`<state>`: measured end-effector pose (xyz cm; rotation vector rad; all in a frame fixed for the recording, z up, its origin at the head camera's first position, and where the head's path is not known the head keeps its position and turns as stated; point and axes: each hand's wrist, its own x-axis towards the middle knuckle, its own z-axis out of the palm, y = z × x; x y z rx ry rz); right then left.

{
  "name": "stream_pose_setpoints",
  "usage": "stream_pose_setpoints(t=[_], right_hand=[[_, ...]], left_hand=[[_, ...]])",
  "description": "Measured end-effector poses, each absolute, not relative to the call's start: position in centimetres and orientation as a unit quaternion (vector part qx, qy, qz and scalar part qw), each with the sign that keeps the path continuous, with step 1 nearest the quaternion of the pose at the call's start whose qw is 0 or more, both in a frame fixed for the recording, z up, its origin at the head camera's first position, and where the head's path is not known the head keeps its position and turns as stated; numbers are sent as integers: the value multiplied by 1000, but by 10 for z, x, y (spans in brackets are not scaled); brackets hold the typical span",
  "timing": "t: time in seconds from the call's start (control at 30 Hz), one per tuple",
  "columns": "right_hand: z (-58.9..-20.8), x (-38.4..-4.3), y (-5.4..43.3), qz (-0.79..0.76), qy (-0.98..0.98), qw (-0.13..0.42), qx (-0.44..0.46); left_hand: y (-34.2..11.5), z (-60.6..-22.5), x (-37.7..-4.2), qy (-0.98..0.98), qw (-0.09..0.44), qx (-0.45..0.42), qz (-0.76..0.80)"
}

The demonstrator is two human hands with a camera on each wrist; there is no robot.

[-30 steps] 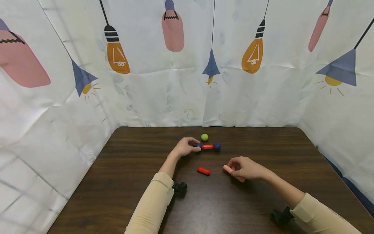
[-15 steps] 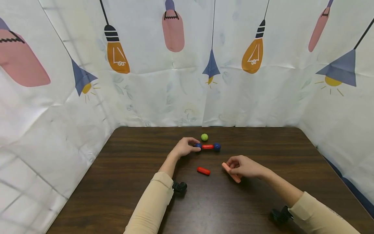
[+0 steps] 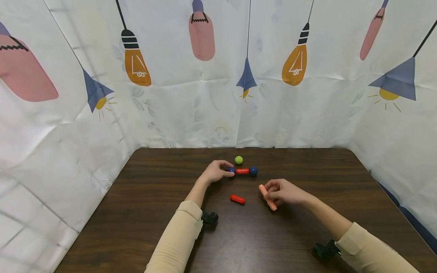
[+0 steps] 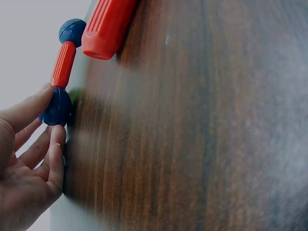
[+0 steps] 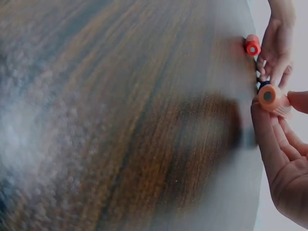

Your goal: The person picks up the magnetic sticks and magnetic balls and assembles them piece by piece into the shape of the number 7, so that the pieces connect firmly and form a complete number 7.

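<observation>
A white cloth curtain printed with coloured lamps point(image 3: 218, 106) hangs behind my dark, wood-grained table point(image 3: 136, 227). From cream sleeves reach my left hand point(image 3: 216, 171) and my right hand point(image 3: 286, 192). Towards the far edge lies a straight piece, a ribbed red rod joining two glossy blue balls point(image 3: 242, 171); my left thumb and fingers pinch its left ball. My right thumb and fingers are clamped on a pale orange, ribbed rod point(image 3: 269, 201), held aslant nearer me. Left of it, a loose bright red rod point(image 3: 237, 199) lies on the table. Smallest, a lime-green ball point(image 3: 239, 160) sits just beyond the joined piece.
</observation>
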<state>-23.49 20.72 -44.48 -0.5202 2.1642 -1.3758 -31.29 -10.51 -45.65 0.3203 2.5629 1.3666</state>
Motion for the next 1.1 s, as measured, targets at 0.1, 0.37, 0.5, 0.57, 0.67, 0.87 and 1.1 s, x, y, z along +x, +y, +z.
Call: stream_pose_setpoints(t=[0.1, 0.37, 0.5, 0.57, 0.67, 0.87, 1.1], right_hand=[[-447, -236, 207, -520, 792, 260, -187], [-451, -239, 205, -567, 769, 257, -147], [-451, -240, 203, -583, 761, 255, -123], [-450, -240, 201, -591, 758, 252, -111], [-450, -241, 198, -599, 755, 246, -101], [-448, -241, 195, -609, 749, 244, -93], [-448, -240, 191, -616, 743, 250, -80]], left_hand=[[-106, -457, -313, 871, 108, 111, 467], [-107, -457, -314, 871, 107, 111, 467], [-107, -457, -314, 870, 107, 114, 467], [-106, -457, -314, 870, 107, 116, 467], [-106, -457, -314, 870, 106, 120, 467], [-107, -457, -314, 870, 103, 123, 466], [-107, -457, -313, 869, 105, 122, 467]])
